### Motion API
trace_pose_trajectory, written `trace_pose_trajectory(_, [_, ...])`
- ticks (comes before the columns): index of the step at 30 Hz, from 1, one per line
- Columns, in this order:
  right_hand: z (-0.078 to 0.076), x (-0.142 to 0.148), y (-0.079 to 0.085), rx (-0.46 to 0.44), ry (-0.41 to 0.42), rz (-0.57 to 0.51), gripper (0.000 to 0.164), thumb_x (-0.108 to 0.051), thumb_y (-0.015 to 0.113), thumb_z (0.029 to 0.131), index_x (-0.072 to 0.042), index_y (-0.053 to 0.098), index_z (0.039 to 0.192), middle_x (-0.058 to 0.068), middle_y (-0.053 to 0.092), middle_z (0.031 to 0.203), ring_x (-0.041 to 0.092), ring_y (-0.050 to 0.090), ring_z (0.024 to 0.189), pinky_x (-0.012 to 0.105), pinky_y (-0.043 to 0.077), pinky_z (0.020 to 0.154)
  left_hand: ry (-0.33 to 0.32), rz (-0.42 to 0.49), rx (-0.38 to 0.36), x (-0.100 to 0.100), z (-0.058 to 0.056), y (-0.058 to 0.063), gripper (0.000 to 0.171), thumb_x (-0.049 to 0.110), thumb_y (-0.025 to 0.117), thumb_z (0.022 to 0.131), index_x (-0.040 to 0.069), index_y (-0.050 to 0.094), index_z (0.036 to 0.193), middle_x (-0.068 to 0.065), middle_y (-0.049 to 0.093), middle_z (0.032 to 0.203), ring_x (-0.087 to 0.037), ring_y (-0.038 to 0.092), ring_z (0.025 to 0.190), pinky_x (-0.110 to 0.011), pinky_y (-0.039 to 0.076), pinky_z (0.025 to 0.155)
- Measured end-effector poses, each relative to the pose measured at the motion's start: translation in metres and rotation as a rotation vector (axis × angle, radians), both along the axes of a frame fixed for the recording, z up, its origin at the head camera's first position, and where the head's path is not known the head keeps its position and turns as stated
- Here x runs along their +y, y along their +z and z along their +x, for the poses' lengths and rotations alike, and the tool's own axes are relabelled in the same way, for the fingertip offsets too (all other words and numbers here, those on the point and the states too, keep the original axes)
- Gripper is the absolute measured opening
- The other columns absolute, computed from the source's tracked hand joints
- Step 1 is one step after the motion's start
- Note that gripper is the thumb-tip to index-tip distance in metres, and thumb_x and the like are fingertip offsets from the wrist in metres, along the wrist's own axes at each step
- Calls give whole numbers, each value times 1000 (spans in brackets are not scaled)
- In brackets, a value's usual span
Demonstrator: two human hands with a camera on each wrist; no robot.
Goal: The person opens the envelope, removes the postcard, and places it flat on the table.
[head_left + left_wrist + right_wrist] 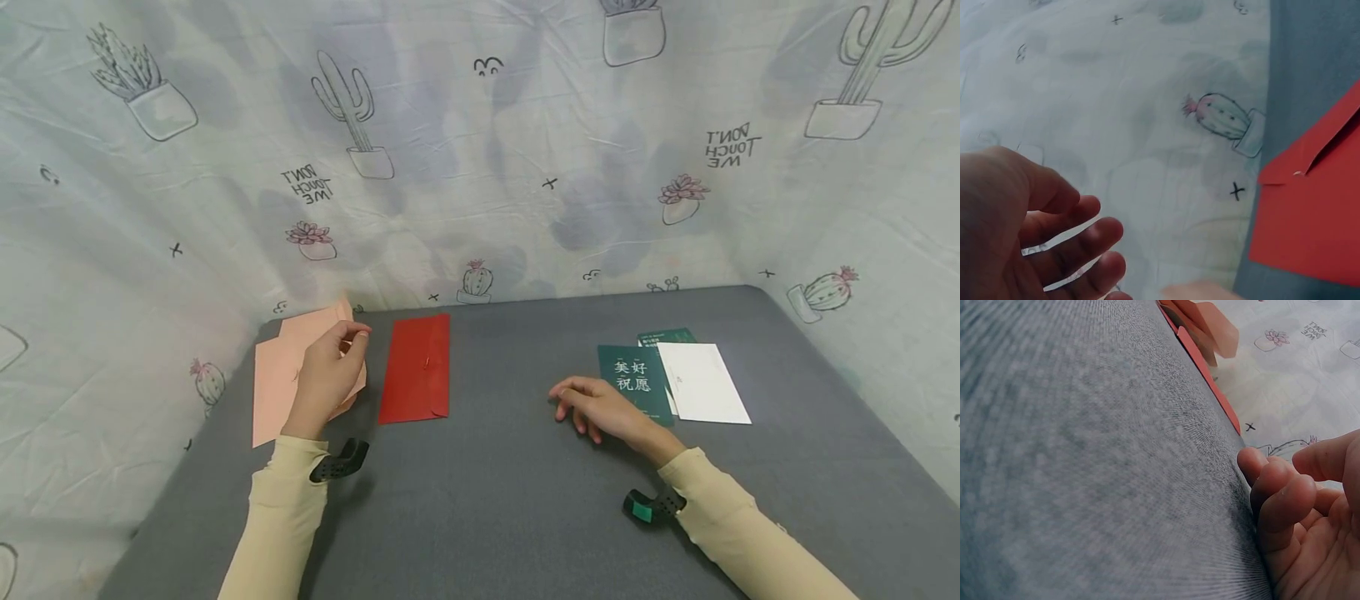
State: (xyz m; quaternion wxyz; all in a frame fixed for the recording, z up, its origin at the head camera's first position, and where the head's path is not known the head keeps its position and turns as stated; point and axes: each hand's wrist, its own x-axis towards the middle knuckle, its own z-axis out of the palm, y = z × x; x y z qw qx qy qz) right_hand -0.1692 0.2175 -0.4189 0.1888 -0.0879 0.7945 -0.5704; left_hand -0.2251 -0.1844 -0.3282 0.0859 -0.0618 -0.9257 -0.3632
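Observation:
My left hand (327, 379) is over a stack of peach envelopes (273, 387) at the left of the table, its fingers loosely bent. In the left wrist view the thumb and fingers (1094, 234) curve with nothing between them. To the right of that hand lies a red envelope (416, 367), flap side up. My right hand (600, 406) is low over the table, fingers relaxed and holding nothing. Just beyond it lies a dark green card (637, 379) with white characters, partly behind the hand and wrist. A white card (703, 382) overlaps the green cards there.
Grey cloth covers the table (510, 500). A patterned curtain (465, 167) with cactus drawings hangs behind and along both sides. Another green card (667, 336) shows behind the white one. Both wrists carry black straps.

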Motion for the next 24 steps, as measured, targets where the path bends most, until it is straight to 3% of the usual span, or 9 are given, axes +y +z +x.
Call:
trace_pose_trajectory(2, [0, 0, 1, -2, -4, -3, 36, -29, 44, 109, -4, 62, 129, 13, 68, 99, 10, 49, 53, 27, 44, 44, -1, -17, 10, 5, 0, -2, 32, 26, 44, 108, 8, 65, 125, -14, 66, 110, -27, 57, 92, -32, 45, 65])
trace_pose_trajectory(4, [0, -1, 1, -4, -6, -6, 36, -28, 43, 110, -5, 62, 129, 10, 68, 98, 10, 49, 53, 27, 44, 44, 2, -40, 9, 8, -1, -5, 32, 25, 45, 107, 7, 65, 125, -15, 66, 112, -28, 59, 92, -33, 45, 63])
trace_pose_trajectory(6, [0, -1, 1, -10, -8, -5, 35, -28, 43, 110, -6, 62, 129, 9, 68, 97, 10, 49, 53, 27, 44, 44, -7, -51, -2, 10, -2, -10, 33, 23, 46, 106, 5, 63, 128, -17, 66, 117, -33, 61, 98, -39, 50, 69])
trace_pose_trajectory(8, [0, -1, 1, -13, -9, -2, 34, -27, 42, 110, -7, 62, 128, 7, 68, 97, 10, 49, 53, 27, 44, 44, -28, -69, -14, 12, -5, -16, 36, 21, 46, 105, 3, 59, 134, -20, 64, 126, -37, 60, 112, -48, 52, 84])
trace_pose_trajectory(12, [0, -2, 1, -18, -16, 0, 34, -27, 43, 110, -7, 63, 128, 8, 68, 97, 10, 49, 53, 27, 44, 44, -95, -88, -36, 18, -9, -29, 44, 15, 48, 102, -2, 51, 142, -25, 56, 140, -42, 52, 129, -59, 44, 103])
trace_pose_trajectory(20, [0, -1, 1, 0, -8, 4, 36, -28, 45, 109, -3, 62, 128, 15, 68, 100, 10, 49, 55, 28, 44, 44, -139, -173, -21, 34, -4, -36, 38, 19, 53, 101, 1, 61, 134, -23, 62, 135, -41, 54, 127, -59, 45, 105])
trace_pose_trajectory(24, [0, -1, 1, 4, -11, 9, 36, -28, 46, 108, -3, 62, 128, 17, 68, 101, 11, 49, 55, 28, 44, 44, -209, -160, -38, 45, 1, -37, 38, 20, 56, 100, 2, 61, 133, -19, 61, 138, -40, 51, 133, -59, 42, 110])
